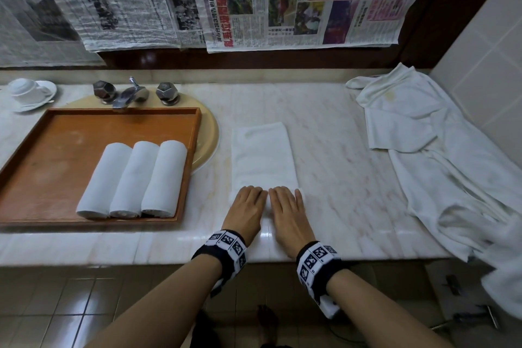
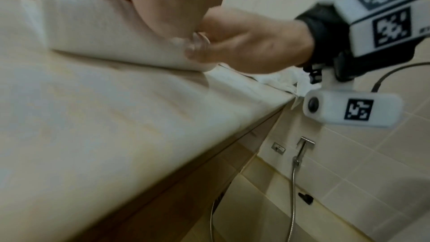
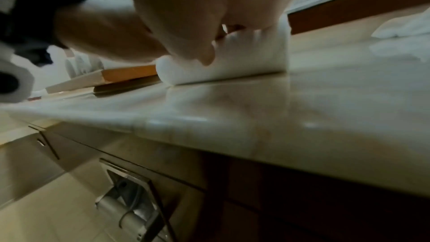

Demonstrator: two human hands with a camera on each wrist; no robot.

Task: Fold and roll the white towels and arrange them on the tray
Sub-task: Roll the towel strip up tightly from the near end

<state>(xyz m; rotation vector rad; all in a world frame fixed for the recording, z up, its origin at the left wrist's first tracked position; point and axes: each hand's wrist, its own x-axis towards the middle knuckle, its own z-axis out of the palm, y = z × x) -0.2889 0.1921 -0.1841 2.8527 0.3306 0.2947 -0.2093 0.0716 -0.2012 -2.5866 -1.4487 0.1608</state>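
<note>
Three rolled towels [image 1: 132,178] line the wooden tray [image 1: 56,150].
Side by side, left hand [image 1: 246,210] and right hand [image 1: 288,213] curl over the folded towel [image 1: 261,152].

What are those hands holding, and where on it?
Both the left hand and right hand hold the folded towel by its rolled-up near end, fingers laid over the roll.

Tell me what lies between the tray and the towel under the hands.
Between tray and towel, the head view shows bare counter in front and the sink rim farther back.
</note>
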